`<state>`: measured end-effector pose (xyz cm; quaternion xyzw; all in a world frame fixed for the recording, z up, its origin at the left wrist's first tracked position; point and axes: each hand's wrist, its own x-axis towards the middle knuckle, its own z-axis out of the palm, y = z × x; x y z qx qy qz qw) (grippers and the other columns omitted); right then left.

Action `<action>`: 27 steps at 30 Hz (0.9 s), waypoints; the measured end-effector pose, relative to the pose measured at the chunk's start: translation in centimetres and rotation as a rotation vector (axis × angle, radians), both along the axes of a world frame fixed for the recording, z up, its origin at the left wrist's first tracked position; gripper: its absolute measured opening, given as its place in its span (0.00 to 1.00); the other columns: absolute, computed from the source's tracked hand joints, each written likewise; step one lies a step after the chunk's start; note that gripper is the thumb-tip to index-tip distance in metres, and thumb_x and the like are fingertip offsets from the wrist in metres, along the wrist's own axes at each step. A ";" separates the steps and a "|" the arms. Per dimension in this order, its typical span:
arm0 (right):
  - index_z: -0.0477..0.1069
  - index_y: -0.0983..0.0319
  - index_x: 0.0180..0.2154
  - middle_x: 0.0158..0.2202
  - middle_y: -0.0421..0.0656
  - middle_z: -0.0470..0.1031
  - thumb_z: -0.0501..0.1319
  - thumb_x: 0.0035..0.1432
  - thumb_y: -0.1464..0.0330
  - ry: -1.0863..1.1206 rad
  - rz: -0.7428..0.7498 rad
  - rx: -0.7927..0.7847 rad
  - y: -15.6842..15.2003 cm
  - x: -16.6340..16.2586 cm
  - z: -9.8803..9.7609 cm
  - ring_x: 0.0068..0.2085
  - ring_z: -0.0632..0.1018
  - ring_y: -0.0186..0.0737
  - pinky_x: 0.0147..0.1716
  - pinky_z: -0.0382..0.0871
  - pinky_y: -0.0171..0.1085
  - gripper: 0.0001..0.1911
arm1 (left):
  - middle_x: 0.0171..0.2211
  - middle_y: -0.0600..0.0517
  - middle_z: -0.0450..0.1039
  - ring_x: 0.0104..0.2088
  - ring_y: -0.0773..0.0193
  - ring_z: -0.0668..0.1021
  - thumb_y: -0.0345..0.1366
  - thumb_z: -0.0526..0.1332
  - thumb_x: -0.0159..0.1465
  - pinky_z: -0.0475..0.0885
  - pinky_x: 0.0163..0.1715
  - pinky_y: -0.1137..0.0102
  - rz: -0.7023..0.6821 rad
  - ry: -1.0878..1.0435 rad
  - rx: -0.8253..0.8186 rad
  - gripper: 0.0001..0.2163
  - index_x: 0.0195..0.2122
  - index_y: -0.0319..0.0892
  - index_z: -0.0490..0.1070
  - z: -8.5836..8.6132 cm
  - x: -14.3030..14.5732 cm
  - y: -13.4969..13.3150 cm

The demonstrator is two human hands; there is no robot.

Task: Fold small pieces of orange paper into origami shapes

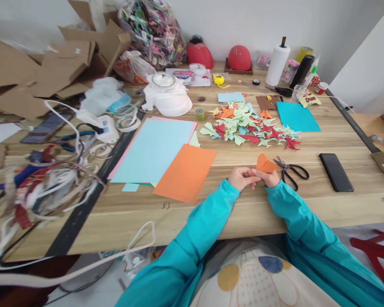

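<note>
Between my hands is a small folded piece of orange paper (pixel 265 163), its wide end pointing away from me. My left hand (pixel 241 177) pinches its near, narrow end. My right hand (pixel 269 176) grips the same piece from the other side, with the fingertips of both hands close together. Just right of my right hand lies a pair of black-handled scissors (pixel 290 171). Beyond my hands spreads a heap of folded paper birds (pixel 243 123) in pale green, red, orange and blue. Left of my left hand are flat orange sheets (pixel 185 172).
A stack of light blue paper (pixel 156 147) lies at left centre. A black phone (pixel 336 172) rests on the right, a turquoise sheet (pixel 298 116) behind it. Tangled cords and ribbons (pixel 51 183) and cardboard (pixel 60 64) crowd the left side. A white roll (pixel 277 65) stands at the back.
</note>
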<state>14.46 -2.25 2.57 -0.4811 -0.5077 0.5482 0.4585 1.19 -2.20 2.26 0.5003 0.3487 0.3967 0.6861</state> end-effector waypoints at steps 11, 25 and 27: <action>0.65 0.64 0.17 0.12 0.36 0.60 0.60 0.45 0.52 -0.046 -0.040 0.071 0.1 -0.2 -0.2 0.15 0.59 0.27 0.13 0.52 0.31 0.22 | 0.12 0.53 0.69 0.13 0.70 0.70 0.44 0.67 0.43 0.64 0.15 0.75 0.033 0.010 0.011 0.18 0.15 0.36 0.64 -0.1 0.0 0.1; 0.63 0.64 0.17 0.10 0.35 0.60 0.61 0.45 0.52 -0.003 -0.067 0.056 0.3 0.0 -1.2 0.12 0.60 0.26 0.10 0.51 0.29 0.22 | 0.13 0.54 0.69 0.13 0.71 0.70 0.45 0.67 0.44 0.63 0.15 0.75 0.045 0.035 0.028 0.18 0.15 0.37 0.63 0.1 -0.2 0.1; 0.63 0.64 0.16 0.10 0.35 0.60 0.61 0.45 0.53 0.000 -0.050 0.056 0.3 0.1 -1.2 0.12 0.59 0.26 0.10 0.51 0.29 0.22 | 0.14 0.53 0.69 0.13 0.71 0.71 0.46 0.66 0.44 0.64 0.15 0.75 0.025 0.024 0.012 0.18 0.15 0.36 0.65 0.2 -0.1 0.1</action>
